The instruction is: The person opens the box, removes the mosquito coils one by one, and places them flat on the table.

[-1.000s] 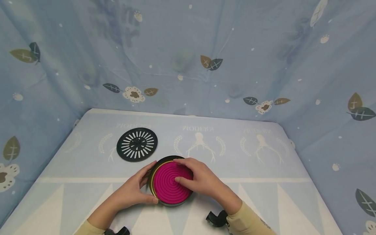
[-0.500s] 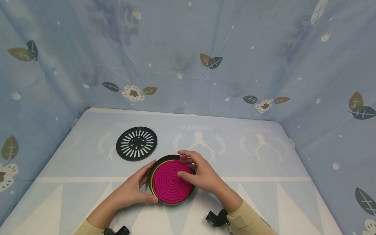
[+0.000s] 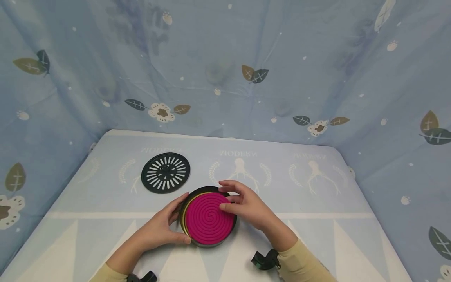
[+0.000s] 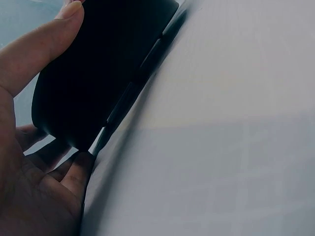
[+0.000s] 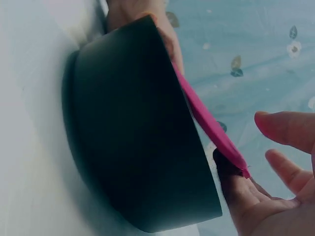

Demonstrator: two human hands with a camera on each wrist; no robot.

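A round black tin (image 3: 201,189) stands on the table in the head view, with a bright pink spiral like a mosquito coil (image 3: 208,220) on top. A yellow edge (image 3: 183,219) shows along the coil's left side. My left hand (image 3: 163,230) grips the tin from the left, thumb at the near rim. In the right wrist view the pink coil (image 5: 216,132) slants out past the rim of the tin (image 5: 138,128). My right hand (image 3: 251,205) is at the coil's right edge; one finger reaches between coil and rim, while the thumb stands apart from the coil.
A black slotted round lid (image 3: 181,178) lies on the table behind and left of the tin. The patterned tabletop (image 3: 299,203) ends at blue printed cloth (image 3: 225,51) at the back and both sides. Black wrist cameras (image 3: 265,260) hang from both wrists.
My right hand has shifted right, its thumb moving from the coil's middle to its right side, and its fingers have lifted off the far rim. The left hand keeps its hold.
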